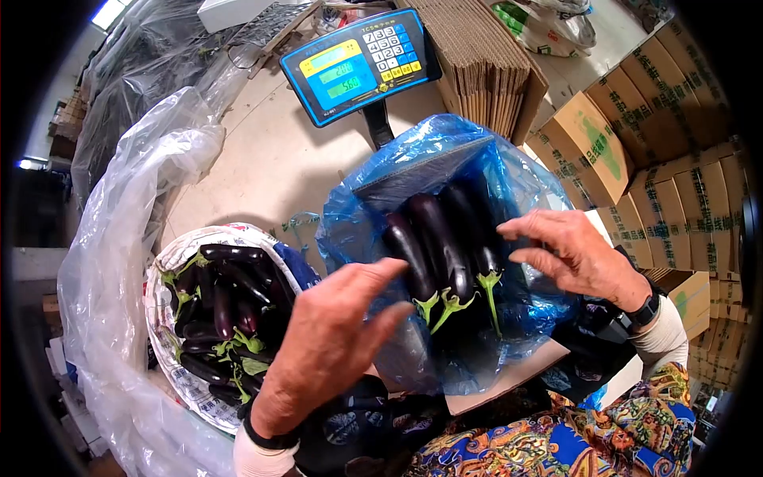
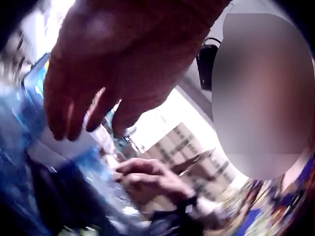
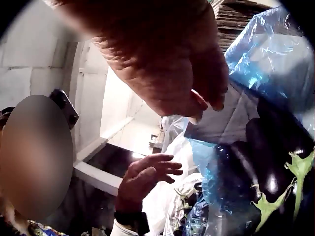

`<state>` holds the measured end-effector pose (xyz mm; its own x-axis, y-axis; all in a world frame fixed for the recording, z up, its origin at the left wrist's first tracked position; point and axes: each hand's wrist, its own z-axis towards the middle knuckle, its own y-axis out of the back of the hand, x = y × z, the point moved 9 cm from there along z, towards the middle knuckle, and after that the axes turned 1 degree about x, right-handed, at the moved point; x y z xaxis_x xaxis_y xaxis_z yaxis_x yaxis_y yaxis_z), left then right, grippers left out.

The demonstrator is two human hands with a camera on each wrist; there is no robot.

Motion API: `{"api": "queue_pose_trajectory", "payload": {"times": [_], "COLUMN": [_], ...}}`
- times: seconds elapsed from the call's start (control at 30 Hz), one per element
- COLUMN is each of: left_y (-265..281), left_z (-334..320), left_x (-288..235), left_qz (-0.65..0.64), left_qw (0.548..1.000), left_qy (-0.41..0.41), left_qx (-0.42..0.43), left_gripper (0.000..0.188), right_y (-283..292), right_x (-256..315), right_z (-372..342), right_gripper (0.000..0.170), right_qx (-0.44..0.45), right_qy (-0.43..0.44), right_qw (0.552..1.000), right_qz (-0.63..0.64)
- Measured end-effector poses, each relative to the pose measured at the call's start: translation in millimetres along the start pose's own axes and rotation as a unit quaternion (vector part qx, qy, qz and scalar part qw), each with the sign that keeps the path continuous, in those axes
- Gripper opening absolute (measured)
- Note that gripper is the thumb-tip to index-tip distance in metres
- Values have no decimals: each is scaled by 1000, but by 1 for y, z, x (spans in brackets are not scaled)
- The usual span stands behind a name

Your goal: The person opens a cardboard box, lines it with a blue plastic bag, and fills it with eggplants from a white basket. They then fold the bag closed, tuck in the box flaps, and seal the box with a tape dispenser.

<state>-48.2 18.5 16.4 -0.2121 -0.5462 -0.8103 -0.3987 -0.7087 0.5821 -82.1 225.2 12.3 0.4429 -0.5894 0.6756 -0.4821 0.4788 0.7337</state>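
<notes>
1. Eggplants (image 1: 447,242) lie in a blue plastic bag (image 1: 342,215).
2. Left hand (image 1: 330,330): eight o'clock from them, loose, holding nothing.
3. Right hand (image 1: 578,254): three o'clock, loose and empty too.
4. Farther off, eleven o'clock: a digital scale display (image 1: 362,67).

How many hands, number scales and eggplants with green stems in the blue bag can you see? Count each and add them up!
Left hand and right hand: 2
Digital scale: 1
Eggplants showing stems in the blue plastic bag: 3
Total: 6
</notes>
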Motion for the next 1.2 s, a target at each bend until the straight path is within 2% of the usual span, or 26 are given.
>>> {"api": "queue_pose_trajectory", "payload": {"times": [0.13,0.3,0.33,0.43,0.47,0.53,0.63,0.73,0.77,0.8,0.87,1.0,1.03,1.13,1.2], "left_y": [11,23,24,20,20,17,4,0,5,6,11,18,19,18,16], "left_z": [-2,3,4,16,21,32,50,59,61,61,61,59,57,54,55], "left_x": [46,117,130,168,167,170,162,150,150,149,147,127,128,125,123], "left_qz": [36,-69,-62,-164,-182,-212,-275,-314,-281,-277,-268,-227,-217,-248,-254], "left_qw": [996,977,978,965,962,958,951,944,953,953,954,965,967,958,957], "left_qy": [35,105,111,148,159,159,144,106,114,121,133,114,117,132,127], "left_qx": [-67,-169,-166,-142,-127,-113,-10,1,-23,-23,-25,-61,-69,-57,-59], "left_gripper": [39,54,59,67,68,69,59,43,34,34,35,43,50,54,49], "right_y": [18,30,32,41,42,41,31,16,10,0,-7,10,17,24,18], "right_x": [-10,-40,-49,-78,-89,-102,-109,-114,-110,-114,-114,-100,-95,-85,-93], "right_z": [6,11,13,20,23,26,33,41,42,43,44,41,40,37,37], "right_gripper": [27,32,35,46,59,72,83,79,75,72,70,70,71,66,65], "right_qx": [-68,-126,-126,-166,-157,-119,-93,-85,-43,1,12,-67,-80,-74,-62], "right_qy": [-26,-97,-122,-90,-145,-259,-250,-203,-221,-227,-209,-137,-139,-146,-153], "right_qw": [997,987,984,982,977,958,959,957,946,938,942,971,979,984,982], "right_qz": [-18,0,-2,-11,-22,12,94,188,235,262,261,184,123,74,93]}}
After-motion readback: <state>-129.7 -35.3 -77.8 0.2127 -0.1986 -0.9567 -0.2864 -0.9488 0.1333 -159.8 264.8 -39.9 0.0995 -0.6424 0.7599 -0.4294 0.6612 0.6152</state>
